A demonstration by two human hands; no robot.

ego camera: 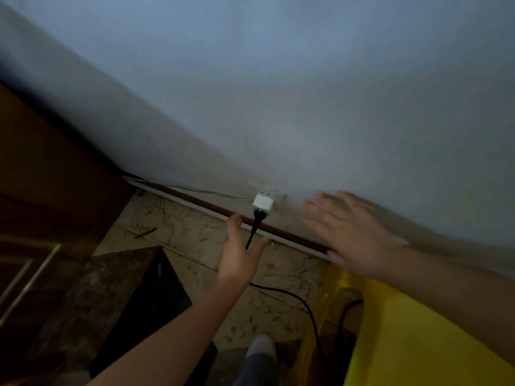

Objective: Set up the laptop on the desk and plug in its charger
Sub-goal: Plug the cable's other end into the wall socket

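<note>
Gloom fills this low corner, where a white cube-shaped plastic adapter (262, 202) sits pushed into a pale wall socket plate (269, 188), low on the grey-blue painted wall (278, 79) and just above the brown skirting strip with its white edge (211, 210). A black moulded plug (258, 218) hangs from the underside of the adapter, and its thin black charger cable (301, 300) drops across the skirting, passes behind the left hand (240, 257), comes out under the wrist and curves away over the beige veined marble floor (172, 218) toward the yellow glossy plastic seat (418, 330) at the lower right. A second dark loop of cord shows in the opening of that seat.

The left hand is held just below the adapter, thumb raised and fingers loosely straight, spread wide with nothing gripped; the cable runs in the gap between thumb and fingers, and whether skin touches it cannot be told. The right hand (351, 232) is blurred, fingers spread and straight, flat toward the wall to the right of the socket and holding nothing.

A dark brown wooden cabinet with pale metal bar handles (41, 190) stands at the left. A pale-toed foot below a blue trouser leg (262, 346) stands on the floor near the bottom edge
</note>
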